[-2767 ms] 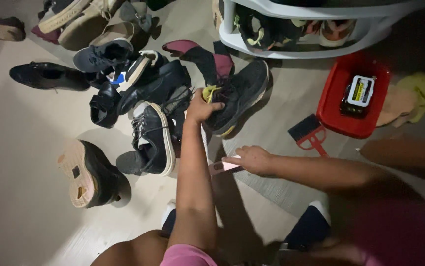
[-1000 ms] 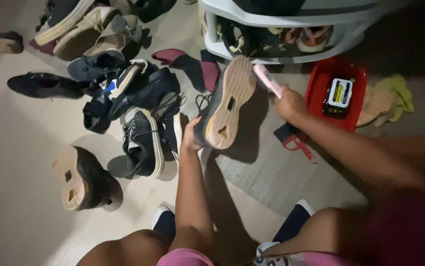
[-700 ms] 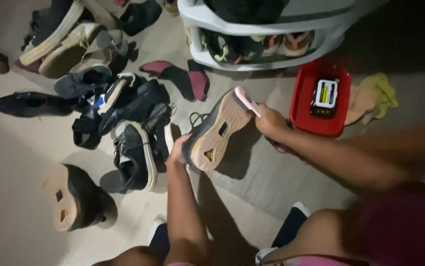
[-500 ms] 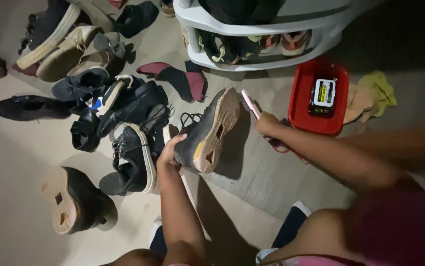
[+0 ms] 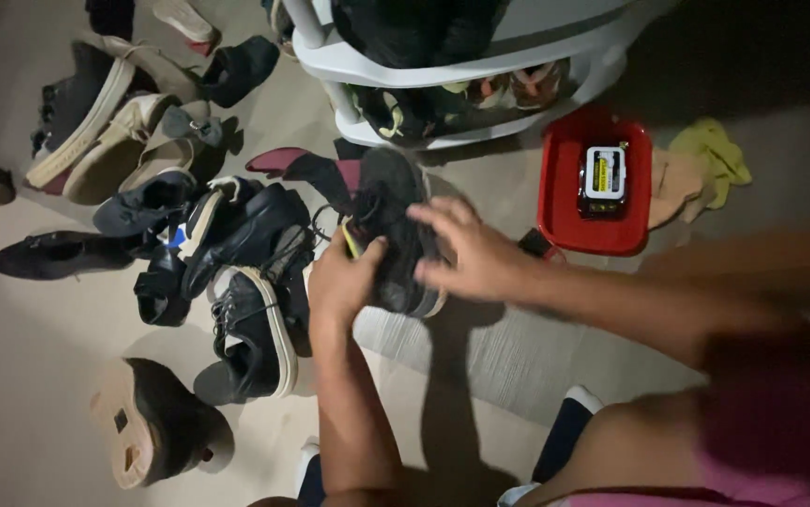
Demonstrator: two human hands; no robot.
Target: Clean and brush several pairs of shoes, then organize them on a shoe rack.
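Bare arms, pink clothing, dark socks

A dark laced sneaker (image 5: pixel 394 225), held off the floor, upper facing up.

Both hands — left hand (image 5: pixel 344 282), right hand (image 5: pixel 471 258) — on a dark sneaker (image 5: pixel 394 230) above scattered shoes (image 5: pixel 236 282).

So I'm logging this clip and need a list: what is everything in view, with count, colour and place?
held shoe: one, black, centre, in both hands
shoe pile: many, mostly black and tan, floor at left
tipped shoe: one, dark with tan sole, lower left
rack: one, white, top, shoes inside
tray: one, red, right of rack
box: one, white and yellow, in tray
cloth: one, yellow, right of tray
left hand: grips the shoe
right hand: on the shoe
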